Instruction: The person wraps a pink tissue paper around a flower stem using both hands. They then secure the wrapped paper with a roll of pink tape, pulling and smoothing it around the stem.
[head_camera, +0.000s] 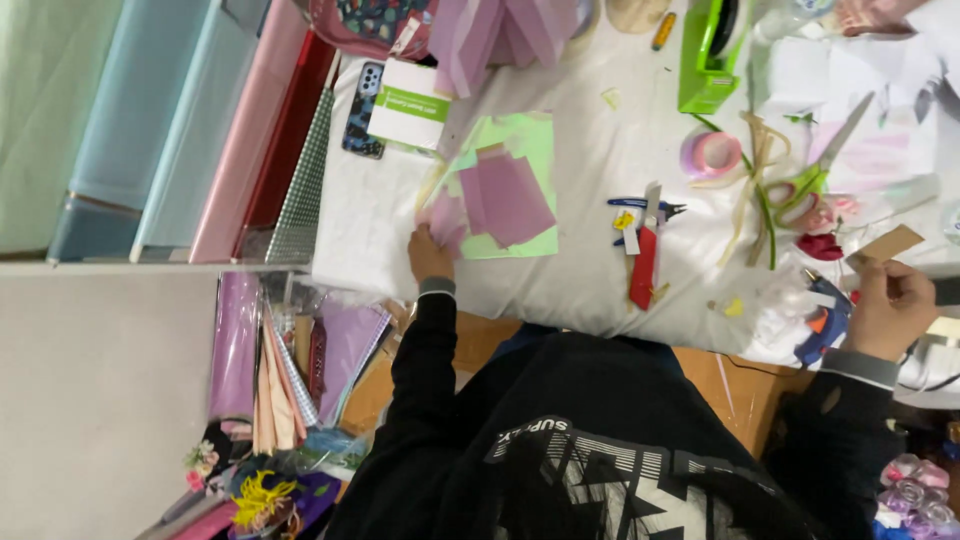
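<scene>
A white-covered tabletop (590, 260) was seen from above, with the person's dark sleeves reaching onto it. The left hand (428, 252) was closed on the edge of a small pink paper piece (446, 220), which lay just beside a light green sheet (515, 185). On that green sheet two overlapping mauve paper squares (510, 198) were laid. The right hand (892, 305) was curled around one brown cardboard strip (886, 245), held up at the right side of the tabletop, just above one blue glue gun (826, 318) with an orange trigger.

Between the two hands one red-handled cutter (643, 268) was lying, touching a pair of blue-handled pliers (640, 208). Further right, one roll of pink tape (711, 154) was set near one pair of green-handled scissors (822, 160), and one red petal (820, 245) lay below them. At the far edge one green tape dispenser (705, 55), one white box with a green band (410, 103) and one phone in a patterned case (364, 110) were placed. Several rolls of wrapping paper (240, 130), at least five, were stacked to the left of the tabletop.
</scene>
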